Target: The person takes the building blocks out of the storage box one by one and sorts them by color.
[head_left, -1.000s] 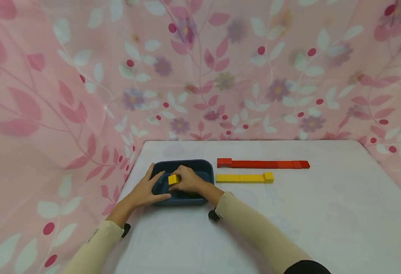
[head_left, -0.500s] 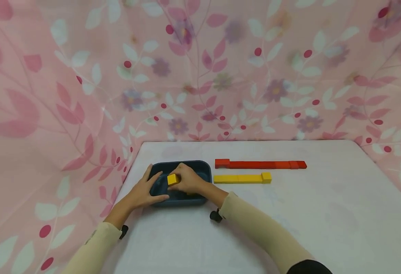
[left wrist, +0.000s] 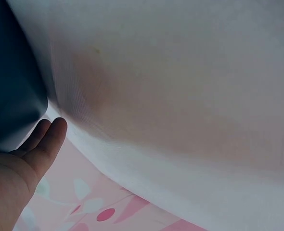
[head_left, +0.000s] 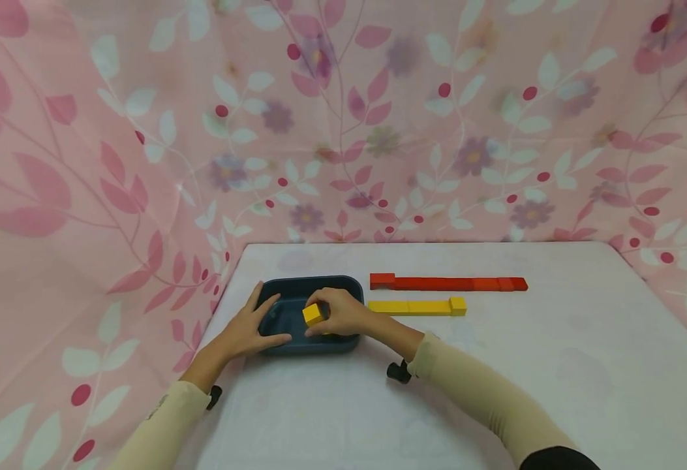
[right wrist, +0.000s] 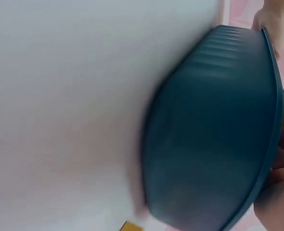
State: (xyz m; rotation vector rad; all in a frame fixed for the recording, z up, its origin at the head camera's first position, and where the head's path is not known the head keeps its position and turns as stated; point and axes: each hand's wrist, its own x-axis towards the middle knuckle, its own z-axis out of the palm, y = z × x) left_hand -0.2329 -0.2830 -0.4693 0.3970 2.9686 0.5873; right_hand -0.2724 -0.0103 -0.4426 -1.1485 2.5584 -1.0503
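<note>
Between your right hand's [head_left: 343, 313] fingers sits a yellow cube [head_left: 313, 314], pinched just above the blue tray [head_left: 296, 287]. Your left hand [head_left: 248, 329] lies relaxed, fingers straight against the tray's left rim on the tabletop [head_left: 496, 365].

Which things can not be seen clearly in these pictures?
- Tray floor, head view: partly hidden by the right hand holding the yellow block.
- Left hand, left wrist view: cut off by the edge.
- Tray, right wrist view: blurred.
- Red row joints: too small to count.

dark blue tray [right wrist: 209, 130], white tabletop [right wrist: 65, 96]
</note>
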